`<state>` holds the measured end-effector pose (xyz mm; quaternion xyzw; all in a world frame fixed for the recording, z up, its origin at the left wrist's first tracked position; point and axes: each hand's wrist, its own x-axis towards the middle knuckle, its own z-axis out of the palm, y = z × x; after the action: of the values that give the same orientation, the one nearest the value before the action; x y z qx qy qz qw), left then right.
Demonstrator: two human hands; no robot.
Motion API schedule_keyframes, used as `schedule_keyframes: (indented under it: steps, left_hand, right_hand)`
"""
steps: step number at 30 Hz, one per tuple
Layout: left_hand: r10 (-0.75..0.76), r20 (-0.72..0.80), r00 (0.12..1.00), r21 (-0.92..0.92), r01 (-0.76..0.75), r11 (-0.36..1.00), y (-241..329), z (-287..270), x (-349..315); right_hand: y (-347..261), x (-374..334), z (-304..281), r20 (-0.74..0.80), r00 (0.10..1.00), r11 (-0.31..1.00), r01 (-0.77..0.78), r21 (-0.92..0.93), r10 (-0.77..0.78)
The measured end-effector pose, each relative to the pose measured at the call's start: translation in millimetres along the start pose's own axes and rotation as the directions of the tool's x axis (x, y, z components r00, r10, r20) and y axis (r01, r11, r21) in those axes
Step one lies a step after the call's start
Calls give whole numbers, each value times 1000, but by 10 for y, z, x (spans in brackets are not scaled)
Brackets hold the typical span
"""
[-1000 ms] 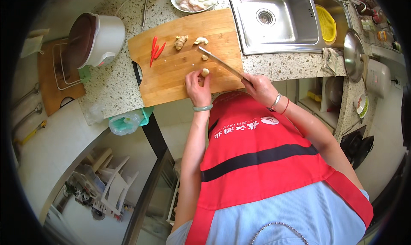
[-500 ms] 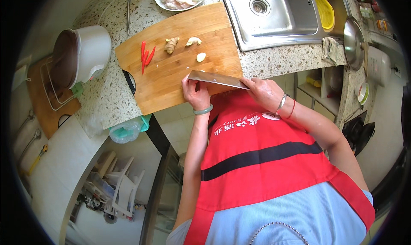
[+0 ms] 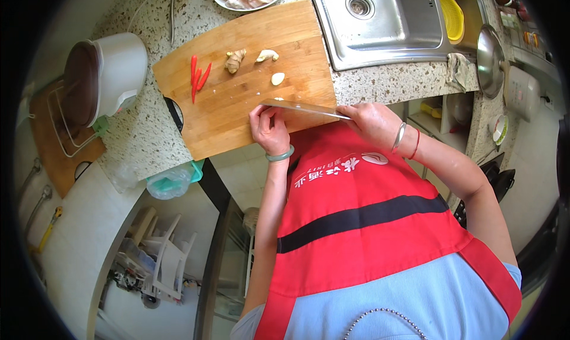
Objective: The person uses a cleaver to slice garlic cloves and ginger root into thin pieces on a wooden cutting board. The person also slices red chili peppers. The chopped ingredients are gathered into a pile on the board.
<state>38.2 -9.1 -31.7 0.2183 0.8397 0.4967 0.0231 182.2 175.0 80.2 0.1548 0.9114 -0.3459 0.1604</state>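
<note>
A broad kitchen knife (image 3: pixel 306 108) is held by my right hand (image 3: pixel 375 126), closed round its handle, with the blade pointing left over the near edge of the wooden cutting board (image 3: pixel 222 123). By the blade's far end my left hand (image 3: pixel 270 133) rests on the board, fingers curled together; whatever they pinch is hidden. Small white bits show just beyond the blade. Farther up the board lie a peeled garlic clove (image 3: pixel 278 78), a pale piece of ginger (image 3: pixel 267 55), a knob of unpeeled ginger (image 3: pixel 235 60) and several red chilies (image 3: pixel 194 78).
Behind the board stands a plate (image 3: pixel 242 8) of pale sliced food. A steel sink (image 3: pixel 392 58) with a yellow basket (image 3: pixel 449 16) is at the right. On the left are a white lidded container (image 3: pixel 122 67) and a plastic bag (image 3: pixel 169 182) hanging at the counter edge.
The knife has tilted, so its blade now shows narrower. My right hand has turned slightly with the handle, its elbow shifting outward. My left hand keeps its place by the blade tip.
</note>
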Motion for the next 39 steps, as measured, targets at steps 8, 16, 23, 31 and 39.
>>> schedule_keyframes:
  steps: [8, 16, 23, 31, 39]
  left_hand:
    - [11, 16, 1000, -62, -10, 998, -34, 13, 6]
    - [130, 74, 989, 130, -139, 982, -5, -82, 75]
    - [112, 70, 991, 131, -120, 984, -150, -280, 436]
    - [283, 411, 866, 320, -428, 845, 315, 86, 811]
    - [493, 545, 678, 27, -602, 798, 152, -249, 417]
  right_hand:
    - [63, 181, 30, 74, 997, 997, -26, 71, 20]
    - [-120, 115, 71, -10, 997, 961, -78, -265, 78]
    - [94, -163, -35, -122, 992, 998, 15, -59, -22]
    - [17, -236, 111, -171, 948, 893, -178, 413, 268]
    - [-32, -232, 167, -152, 948, 874, -185, 450, 279]
